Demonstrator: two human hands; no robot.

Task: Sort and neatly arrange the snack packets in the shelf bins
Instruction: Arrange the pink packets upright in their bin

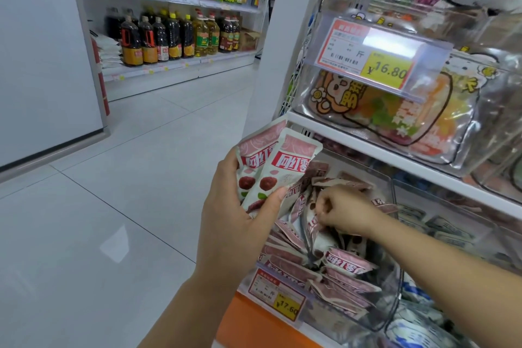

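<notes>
The left hand [237,206] is held up just outside the front left corner of the clear bin [394,302]. Its thumb and fingers are clamped on two pink-and-white snack packets [271,169]. The two are fanned upright, one overlapping the other, and both show a red label and pictures of dark red fruit.

The right hand [344,209] reaches over the bin from the right. Its fingers are curled into a fist, with the knuckles down on the loose pile of matching packets [339,265] near the back left of the bin. Whether they have hold of a packet cannot be told.

The pile lies jumbled, the packets pointing every way; well over a dozen show, too tangled to count exactly.

One price tag [278,298] is clipped to the bin's front edge, its yellow patch reading 17.60. A second tag [375,56], reading 16.80, hangs on the front of the upper bin [466,133], which holds a cartoon-printed bag. A white shelf board [395,158] runs between the two levels.

Right of the pile is a neighbouring bin [440,230] of grey-labelled packets.

Across the aisle, two shelf levels carry rows of bottles [169,37].
</notes>
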